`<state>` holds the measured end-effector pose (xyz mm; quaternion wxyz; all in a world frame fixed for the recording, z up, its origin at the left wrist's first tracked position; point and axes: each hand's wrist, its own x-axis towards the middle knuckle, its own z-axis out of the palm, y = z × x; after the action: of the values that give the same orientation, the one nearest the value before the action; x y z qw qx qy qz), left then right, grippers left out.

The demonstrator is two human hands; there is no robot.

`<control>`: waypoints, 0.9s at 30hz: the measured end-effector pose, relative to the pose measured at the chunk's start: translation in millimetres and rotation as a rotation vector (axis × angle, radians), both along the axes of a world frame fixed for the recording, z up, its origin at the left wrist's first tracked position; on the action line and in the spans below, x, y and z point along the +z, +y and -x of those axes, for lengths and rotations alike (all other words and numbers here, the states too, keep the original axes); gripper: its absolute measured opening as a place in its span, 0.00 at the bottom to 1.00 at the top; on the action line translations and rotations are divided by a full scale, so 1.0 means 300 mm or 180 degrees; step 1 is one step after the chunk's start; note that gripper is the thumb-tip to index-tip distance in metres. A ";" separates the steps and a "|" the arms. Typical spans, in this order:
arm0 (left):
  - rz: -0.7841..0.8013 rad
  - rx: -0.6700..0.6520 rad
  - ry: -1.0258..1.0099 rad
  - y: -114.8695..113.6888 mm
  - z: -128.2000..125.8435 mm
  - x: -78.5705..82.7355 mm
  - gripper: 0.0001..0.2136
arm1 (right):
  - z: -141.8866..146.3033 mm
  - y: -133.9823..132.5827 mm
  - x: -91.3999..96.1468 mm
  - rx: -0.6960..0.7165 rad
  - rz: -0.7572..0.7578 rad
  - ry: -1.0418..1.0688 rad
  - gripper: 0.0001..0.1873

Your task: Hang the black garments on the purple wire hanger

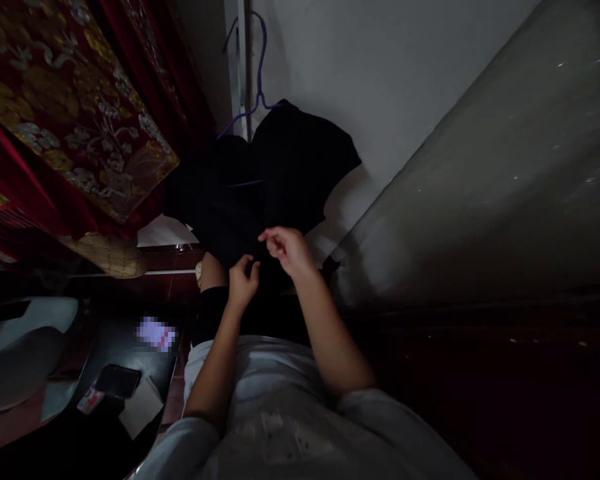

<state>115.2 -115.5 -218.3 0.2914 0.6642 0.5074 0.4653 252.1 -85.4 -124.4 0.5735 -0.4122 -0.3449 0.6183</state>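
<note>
A black garment (280, 173) hangs from a purple hanger (260, 73) against a white wall. My left hand (243, 280) pinches the garment's lower edge with its fingers curled. My right hand (287, 250) is just to the right and a little higher, fingers bent and closed on the same dark fabric. Both forearms reach up from my white shirt (280, 413).
A red and gold patterned cloth (65, 100) hangs at the left. A dark low table (75, 433) at lower left holds a phone (117, 381) and papers. A woven basket (107, 253) sits under the cloth. A large grey panel (505, 187) fills the right.
</note>
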 end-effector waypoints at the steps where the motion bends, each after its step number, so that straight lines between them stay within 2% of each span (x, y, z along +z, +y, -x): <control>1: 0.0059 0.0002 0.0074 0.012 -0.009 -0.010 0.06 | -0.004 0.035 0.053 -0.0138 -0.0158 0.0025 0.11; 3: 0.0165 -0.0054 0.0169 0.034 -0.032 -0.024 0.04 | -0.009 0.105 0.176 -0.0434 -0.0559 -0.0074 0.11; 6: 0.0159 -0.0149 0.0204 0.057 -0.070 -0.024 0.03 | -0.009 0.178 0.349 -0.0499 -0.0856 -0.0320 0.13; 9: 0.0142 -0.0139 0.0344 0.071 -0.093 0.008 0.01 | -0.005 0.188 0.434 -0.0456 -0.0850 -0.0343 0.14; 11: 0.0077 -0.0237 0.0446 0.085 -0.092 0.063 0.01 | -0.004 0.170 0.435 -0.0437 -0.0837 -0.0299 0.14; 13: -0.0268 -0.0427 0.0318 0.107 -0.080 0.161 0.02 | -0.006 0.148 0.413 -0.0432 -0.0883 -0.0225 0.15; 15: -0.0954 -0.0490 -0.0072 0.140 -0.061 0.303 0.07 | -0.010 0.127 0.396 -0.0450 -0.0981 -0.0179 0.17; 17: -0.1725 -0.0282 -0.0332 0.180 -0.040 0.465 0.15 | -0.012 0.110 0.399 -0.0493 -0.1062 -0.0242 0.18; 19: -0.2159 -0.0348 -0.0111 0.219 -0.022 0.611 0.18 | -0.012 0.097 0.419 -0.0526 -0.1138 -0.0358 0.19; 21: -0.2313 -0.0714 0.0377 0.248 -0.010 0.713 0.14 | -0.010 0.090 0.439 -0.0584 -0.1252 -0.0450 0.20; 22: -0.2317 -0.0797 0.0554 0.256 -0.005 0.744 0.14 | -0.008 0.091 0.443 -0.0615 -0.1313 -0.0509 0.20; 24: -0.2280 -0.0736 0.0676 0.263 0.003 0.773 0.14 | -0.003 0.098 0.431 -0.0665 -0.1402 -0.0686 0.20; 27: -0.2283 -0.0466 0.0634 0.257 0.021 0.759 0.15 | 0.019 0.118 0.376 -0.0732 -0.1433 -0.0938 0.19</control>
<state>108.8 -38.5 9.4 0.0221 0.8005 0.2893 0.5244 246.5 -50.0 -11.6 0.6606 -0.3963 -0.5040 0.3906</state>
